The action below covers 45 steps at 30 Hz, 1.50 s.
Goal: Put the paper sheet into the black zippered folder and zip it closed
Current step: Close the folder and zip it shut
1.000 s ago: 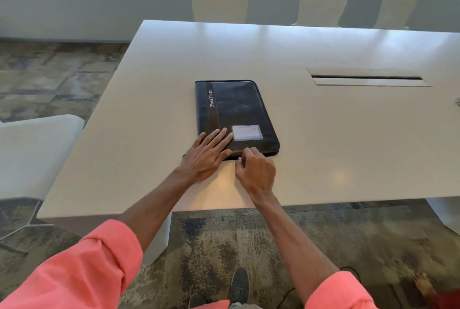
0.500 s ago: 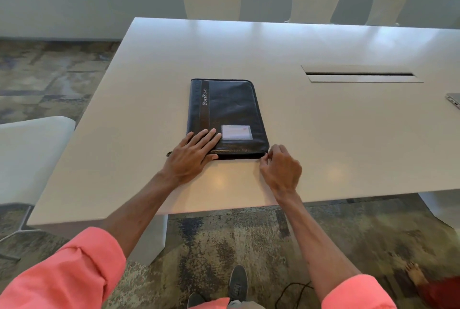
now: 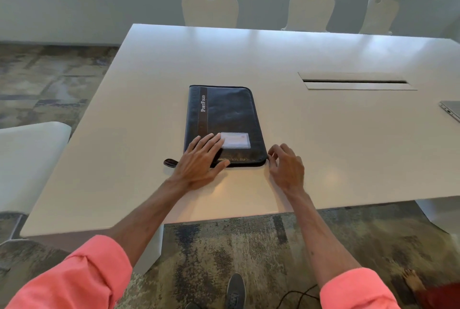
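The black zippered folder (image 3: 225, 124) lies flat and closed on the white worktop (image 3: 323, 149), near the front edge, with its long side going away from the person. On its cover there is a brown strip with the word "PortFolio" and a small clear card window (image 3: 235, 140) near the front.

The left hand (image 3: 199, 159) lies flat on the front left corner of the folder, with the fingers spread out and the palm down; the fingertips reach the edge of the card window. A small dark strap (image 3: 170, 162) comes out from under this hand and rests on the worktop.

The right hand (image 3: 286, 167) is at the front right corner of the folder. Its fingers are bent and loosely apart, with the tips touching or almost touching the corner edge; I cannot tell if they hold the zipper pull. The paper sheet is not visible.

At the right edge of the worktop, the corner of a grey laptop (image 3: 450, 109) shows.
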Tool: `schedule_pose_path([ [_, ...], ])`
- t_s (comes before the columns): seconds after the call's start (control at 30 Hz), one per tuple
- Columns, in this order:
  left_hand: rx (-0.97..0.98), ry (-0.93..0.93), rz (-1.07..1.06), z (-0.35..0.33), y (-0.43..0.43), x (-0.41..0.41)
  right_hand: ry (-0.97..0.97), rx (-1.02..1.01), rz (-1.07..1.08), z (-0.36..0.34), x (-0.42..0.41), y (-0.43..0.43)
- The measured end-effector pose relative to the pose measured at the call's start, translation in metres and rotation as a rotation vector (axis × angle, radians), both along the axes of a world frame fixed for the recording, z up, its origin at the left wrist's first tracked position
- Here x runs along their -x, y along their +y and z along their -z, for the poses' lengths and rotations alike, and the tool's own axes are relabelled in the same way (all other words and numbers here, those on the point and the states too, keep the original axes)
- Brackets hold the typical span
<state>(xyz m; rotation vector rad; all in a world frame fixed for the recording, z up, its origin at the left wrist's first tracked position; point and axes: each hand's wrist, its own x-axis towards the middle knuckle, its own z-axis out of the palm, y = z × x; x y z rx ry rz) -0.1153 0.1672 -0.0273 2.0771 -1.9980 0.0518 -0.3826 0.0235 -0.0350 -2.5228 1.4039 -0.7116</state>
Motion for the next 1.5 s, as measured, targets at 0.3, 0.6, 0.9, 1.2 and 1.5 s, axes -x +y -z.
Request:
schedule_pose_path([
  [0.3, -0.107, -0.046, 0.140, -0.002, -0.072, 0.062, -0.056, -0.050, -0.069, -0.005, 0.007, -0.013],
  [0.6, -0.003, -0.217, 0.131, 0.017, -0.068, 0.071, -0.102, -0.006, -0.054, -0.006, 0.004, -0.031],
  [0.9, 0.009, -0.213, 0.118, 0.014, -0.065, 0.073, -0.100, -0.050, -0.088, -0.006, -0.016, -0.054],
  [1.2, 0.023, -0.170, 0.073, 0.016, -0.067, 0.073, -0.172, -0.192, -0.189, -0.007, -0.002, -0.052],
  [1.5, 0.039, -0.200, 0.067, 0.015, -0.066, 0.074, -0.177, -0.087, -0.010, -0.006, -0.028, -0.064],
])
